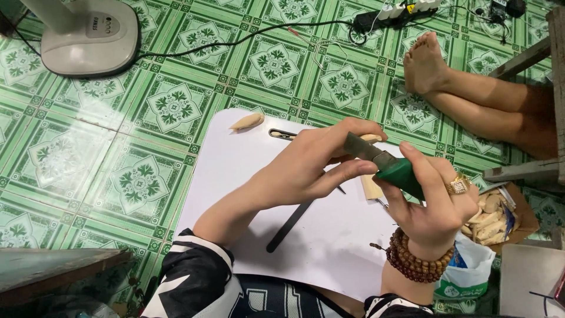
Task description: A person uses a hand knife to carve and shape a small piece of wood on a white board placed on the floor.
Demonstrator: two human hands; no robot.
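Observation:
My left hand (312, 168) is closed around a small pale wooden piece (372, 138), of which only a tip shows past the fingers. In my right hand (435, 206) is a file with a green handle (403, 174); its dark blade (362, 147) lies across the wooden piece. A gold ring and a brown bead bracelet are on my right hand and wrist. Both hands hover over a white board (235, 176) on my lap. A flat pale wood strip (371, 188) sits on the board under the hands.
On the board lie a carved pale wood piece (247, 122), a dark flat file (288, 227) and a thin metal tool (281, 135). At right sits a box of wood pieces (491, 218) above a white bag (471, 274). Another person's bare foot (424, 65), a fan base (82, 38) and a power strip (406, 9) are on the green tiled floor.

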